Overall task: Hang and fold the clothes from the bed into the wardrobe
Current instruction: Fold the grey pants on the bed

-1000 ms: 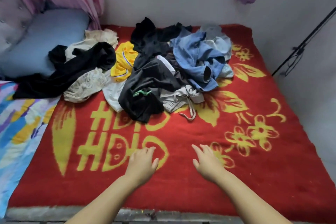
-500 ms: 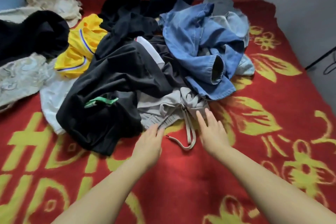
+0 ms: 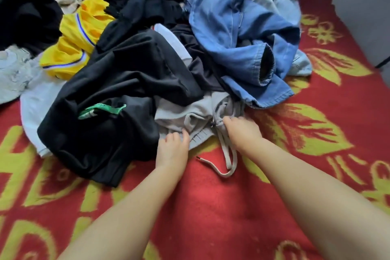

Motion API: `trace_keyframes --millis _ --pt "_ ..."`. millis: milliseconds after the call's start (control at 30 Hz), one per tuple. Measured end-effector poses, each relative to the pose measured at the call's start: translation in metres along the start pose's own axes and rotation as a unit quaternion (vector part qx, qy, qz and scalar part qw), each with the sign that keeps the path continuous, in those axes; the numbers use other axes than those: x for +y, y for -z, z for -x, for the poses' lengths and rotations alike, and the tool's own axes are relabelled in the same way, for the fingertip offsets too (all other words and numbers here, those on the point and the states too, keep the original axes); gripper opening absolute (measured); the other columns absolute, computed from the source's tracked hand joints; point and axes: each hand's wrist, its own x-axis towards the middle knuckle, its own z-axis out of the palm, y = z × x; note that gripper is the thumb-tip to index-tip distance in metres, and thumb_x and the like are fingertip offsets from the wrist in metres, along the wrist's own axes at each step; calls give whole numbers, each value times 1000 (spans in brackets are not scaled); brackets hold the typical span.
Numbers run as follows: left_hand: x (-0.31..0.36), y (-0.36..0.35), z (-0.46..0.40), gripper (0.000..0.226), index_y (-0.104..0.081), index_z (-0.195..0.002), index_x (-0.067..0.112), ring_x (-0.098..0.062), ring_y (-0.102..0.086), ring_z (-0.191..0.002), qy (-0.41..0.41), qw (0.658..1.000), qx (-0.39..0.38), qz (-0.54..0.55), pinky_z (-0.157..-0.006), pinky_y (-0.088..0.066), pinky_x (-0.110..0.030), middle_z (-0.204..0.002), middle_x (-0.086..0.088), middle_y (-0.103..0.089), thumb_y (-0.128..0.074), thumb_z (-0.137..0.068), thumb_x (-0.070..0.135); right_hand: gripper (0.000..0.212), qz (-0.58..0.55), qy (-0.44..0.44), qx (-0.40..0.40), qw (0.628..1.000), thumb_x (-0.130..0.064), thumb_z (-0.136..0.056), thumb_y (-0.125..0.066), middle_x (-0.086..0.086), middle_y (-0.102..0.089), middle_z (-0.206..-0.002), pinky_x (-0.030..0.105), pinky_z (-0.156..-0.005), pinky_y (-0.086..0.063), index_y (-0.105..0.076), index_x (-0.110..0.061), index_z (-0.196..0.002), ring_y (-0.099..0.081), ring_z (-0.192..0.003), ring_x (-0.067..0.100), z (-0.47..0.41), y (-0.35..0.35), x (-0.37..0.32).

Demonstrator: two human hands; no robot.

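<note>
Both hands are already in the pile. The left hand (image 3: pixel 172 150) has its fingers curled down onto the ribbed edge of the grey sweatpants (image 3: pixel 190 116), looks like a pinch on the hem or waistband. The right hand (image 3: pixel 242 131) is bunched around the gathered bit where the drawstring (image 3: pixel 229 160) comes out, fingers tucked into the fabric. So both are holding the same garment, one on each side of the cord.

Handling-wise I'd guess this is soft, floppy jersey, light enough to lift easily, zero stiffness. It'll sag and drag whatever's lying on it. The waistband is the sensible place to grab since it's the thickest, least stretchy part. I wouldn't pull by the drawstring, it could just slide out of its channel.

The catch: the grey sweatpants sit at the near edge of the heap but are partly buried. The black garment (image 3: pixel 118 82) with a green tag lies over their left side, and the blue denim shirt (image 3: pixel 242 38) overlaps their far right. Beyond the black one there's a yellow jersey (image 3: pixel 73 38), further left of the sweatpants. Everything's on the red blanket (image 3: pixel 211 207) with yellow flowers. No wardrobe in view, so nothing's been put away as far as I can tell.
</note>
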Motion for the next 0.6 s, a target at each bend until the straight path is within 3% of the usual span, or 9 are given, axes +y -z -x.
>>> trace_keyframes --millis 100,200,233,300,433,533,600 --pt "6 14 31 59 -73 -106 15 -20 -61 -65 -5 1000 3 23 -54 -44 -28 -72 -4 -65 -25 -72 15 23 48 32 -71 996 -15 -96 -40 6 -63 -117 37 -84 -49 -47 -16 -119 -60 -107 28 23 8 -19" --pt "1 30 78 50 -38 -139 7 -30 -58 -105 -33 997 -57 44 -80 -43 -34 -116 -14 -60 -25 -90 7 23 11 38 -105 994 -22 -96 -41 6 -64 -116 34 -79 -47 -48 -17 -117 -62 -105 28 65 22 -30" --pt "-1 42 98 47 -31 -140 7 -30 -54 -112 -46 992 -84 83 -82 -41 -34 -123 -14 -56 -30 -93 8 23 -32 12 -115 993 -22 -94 -43 8 -63 -116 33 -77 -46 -48 -17 -115 -61 -105 29 83 32 -30" --pt "-13 68 131 45 -34 -136 13 -30 -56 -111 -36 980 -117 155 -76 -40 -33 -123 -11 -57 -39 -92 8 28 -148 -76 -129 978 -14 -86 -48 12 -63 -116 32 -72 -42 -51 -17 -113 -60 -105 32 115 59 -22" --pt "-51 123 203 53 -39 -138 26 -32 -56 -110 21 936 -151 319 -83 -45 -37 -124 -9 -60 -41 -87 12 32 -352 -149 -111 917 -1 -80 -48 10 -64 -99 31 -72 -40 -62 -14 -106 -59 -96 27 180 121 4" --pt "-80 169 249 48 -47 -132 25 -32 -57 -108 26 919 -149 364 -78 -43 -35 -120 -12 -62 -41 -87 10 26 -511 -213 -95 827 -1 -73 -41 10 -58 -81 30 -63 -36 -61 -7 -87 -49 -76 20 225 161 16" --pt "-100 197 271 44 -51 -127 23 -32 -58 -106 21 919 -127 374 -77 -44 -35 -118 -11 -63 -41 -86 12 25 -581 -246 -90 771 -4 -63 -38 9 -49 -70 27 -55 -30 -56 -11 -77 -42 -61 19 250 185 19"
